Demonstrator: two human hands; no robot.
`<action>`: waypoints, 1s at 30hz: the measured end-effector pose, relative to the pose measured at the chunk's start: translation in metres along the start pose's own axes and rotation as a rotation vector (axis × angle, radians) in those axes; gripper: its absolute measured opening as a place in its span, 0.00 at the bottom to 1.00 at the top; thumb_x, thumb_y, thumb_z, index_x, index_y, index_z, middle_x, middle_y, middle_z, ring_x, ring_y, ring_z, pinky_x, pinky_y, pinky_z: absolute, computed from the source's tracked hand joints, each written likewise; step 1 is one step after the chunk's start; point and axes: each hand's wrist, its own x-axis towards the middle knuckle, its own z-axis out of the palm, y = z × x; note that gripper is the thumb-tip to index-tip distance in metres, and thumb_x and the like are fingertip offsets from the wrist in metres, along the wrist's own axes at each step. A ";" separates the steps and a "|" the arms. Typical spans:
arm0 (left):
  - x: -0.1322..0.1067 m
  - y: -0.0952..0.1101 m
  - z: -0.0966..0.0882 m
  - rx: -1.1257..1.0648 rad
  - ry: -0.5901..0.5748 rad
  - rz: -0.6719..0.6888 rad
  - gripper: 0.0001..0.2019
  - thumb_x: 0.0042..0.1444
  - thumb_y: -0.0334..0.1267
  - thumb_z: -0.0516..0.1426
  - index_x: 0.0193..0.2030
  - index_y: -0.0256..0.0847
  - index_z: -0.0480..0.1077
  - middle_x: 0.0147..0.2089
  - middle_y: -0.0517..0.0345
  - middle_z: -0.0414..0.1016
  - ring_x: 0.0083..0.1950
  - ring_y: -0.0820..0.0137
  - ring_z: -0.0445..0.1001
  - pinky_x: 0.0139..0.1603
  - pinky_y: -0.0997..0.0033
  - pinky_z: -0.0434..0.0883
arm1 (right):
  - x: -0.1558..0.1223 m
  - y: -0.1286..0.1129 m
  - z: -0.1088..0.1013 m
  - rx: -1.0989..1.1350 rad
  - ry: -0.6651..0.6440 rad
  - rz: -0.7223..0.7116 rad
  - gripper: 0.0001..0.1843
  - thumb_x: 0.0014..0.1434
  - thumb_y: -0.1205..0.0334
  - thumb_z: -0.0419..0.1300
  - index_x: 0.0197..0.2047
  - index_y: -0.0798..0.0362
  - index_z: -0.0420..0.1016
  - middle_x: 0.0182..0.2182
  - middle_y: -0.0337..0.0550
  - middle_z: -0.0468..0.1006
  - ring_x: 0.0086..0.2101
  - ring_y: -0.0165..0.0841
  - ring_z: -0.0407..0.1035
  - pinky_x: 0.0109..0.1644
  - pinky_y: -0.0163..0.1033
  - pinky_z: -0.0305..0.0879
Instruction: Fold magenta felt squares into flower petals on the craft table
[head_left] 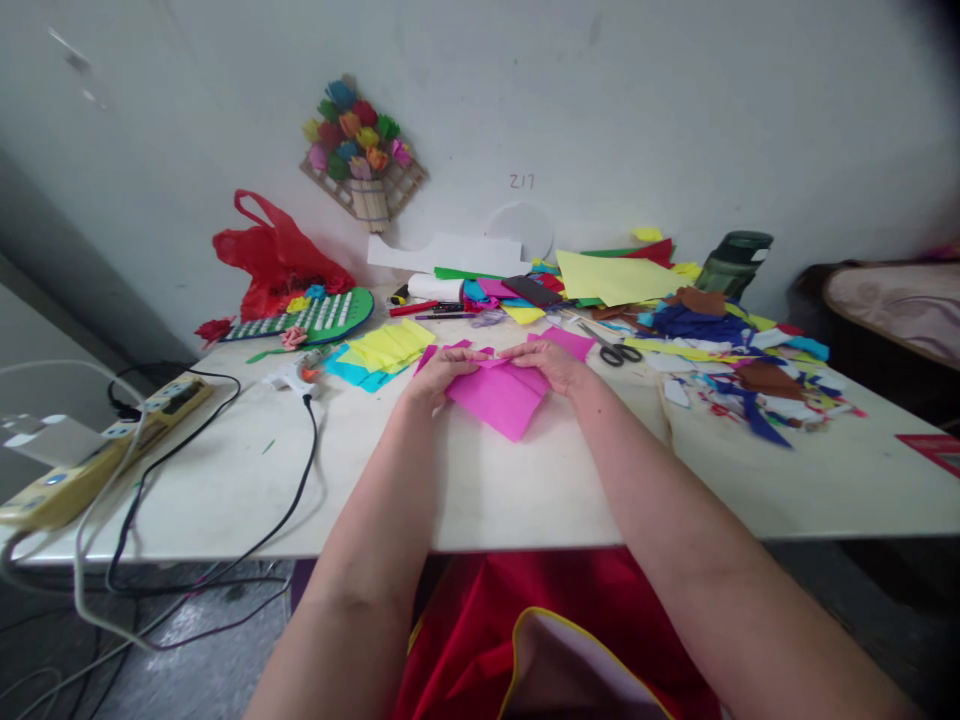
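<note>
Both of my hands meet at the upper edge of a bright pink sheet of paper (504, 398) over the middle of the table. My left hand (448, 372) pinches its left side, and my right hand (549, 364) pinches the right side. The fingertips nearly touch, and small folds of pink stick up between them. More pink paper (571, 343) lies behind my right hand. To the left are yellow sheets (390, 345) on top of blue sheets (366, 371). Black-handled scissors (619, 354) rest just right of my right hand.
A glue gun (295, 374) with a black cord lies at left, near a power strip (112, 455). Paper scraps (750, 370) pile up at right before a green bottle (736, 262). A red plastic bag (277, 258) stands at the back left. The table's front edge (525, 548) is close.
</note>
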 end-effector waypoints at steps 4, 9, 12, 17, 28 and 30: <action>-0.002 0.002 0.001 -0.006 0.000 0.007 0.09 0.36 0.28 0.63 0.29 0.35 0.75 0.28 0.55 0.76 0.27 0.73 0.72 0.30 0.74 0.69 | 0.000 0.000 -0.001 0.005 -0.029 -0.015 0.13 0.40 0.70 0.63 0.32 0.53 0.81 0.26 0.41 0.80 0.28 0.31 0.71 0.37 0.38 0.67; -0.003 0.003 0.003 -0.001 0.007 0.003 0.08 0.36 0.28 0.63 0.28 0.35 0.75 0.26 0.56 0.75 0.25 0.74 0.70 0.28 0.75 0.67 | 0.001 0.001 -0.004 -0.006 -0.027 -0.019 0.13 0.40 0.70 0.62 0.32 0.53 0.80 0.25 0.41 0.79 0.26 0.31 0.70 0.35 0.38 0.66; -0.003 0.003 0.002 0.004 -0.007 0.011 0.08 0.36 0.28 0.62 0.28 0.35 0.76 0.27 0.56 0.75 0.26 0.73 0.71 0.29 0.74 0.68 | 0.002 0.002 -0.003 -0.005 -0.020 -0.016 0.13 0.40 0.71 0.61 0.32 0.54 0.80 0.24 0.40 0.79 0.26 0.31 0.70 0.35 0.38 0.65; -0.003 0.003 0.001 0.017 -0.019 0.027 0.08 0.36 0.28 0.62 0.28 0.35 0.76 0.29 0.55 0.76 0.28 0.73 0.71 0.30 0.75 0.68 | 0.000 0.001 -0.002 -0.011 -0.032 -0.024 0.12 0.40 0.70 0.61 0.31 0.54 0.79 0.24 0.40 0.78 0.26 0.31 0.70 0.35 0.37 0.65; -0.002 0.005 0.003 -0.001 -0.014 0.039 0.09 0.38 0.34 0.62 0.28 0.33 0.77 0.32 0.49 0.77 0.34 0.68 0.74 0.32 0.73 0.69 | 0.001 0.000 -0.003 -0.103 -0.038 -0.054 0.11 0.40 0.68 0.58 0.30 0.54 0.78 0.21 0.38 0.75 0.24 0.30 0.66 0.32 0.35 0.61; -0.003 0.004 0.002 0.010 -0.027 0.053 0.11 0.38 0.36 0.64 0.29 0.33 0.77 0.34 0.48 0.78 0.35 0.68 0.74 0.34 0.73 0.69 | 0.001 0.001 -0.003 -0.112 -0.044 -0.094 0.10 0.41 0.67 0.57 0.28 0.55 0.78 0.22 0.39 0.75 0.25 0.31 0.66 0.32 0.35 0.61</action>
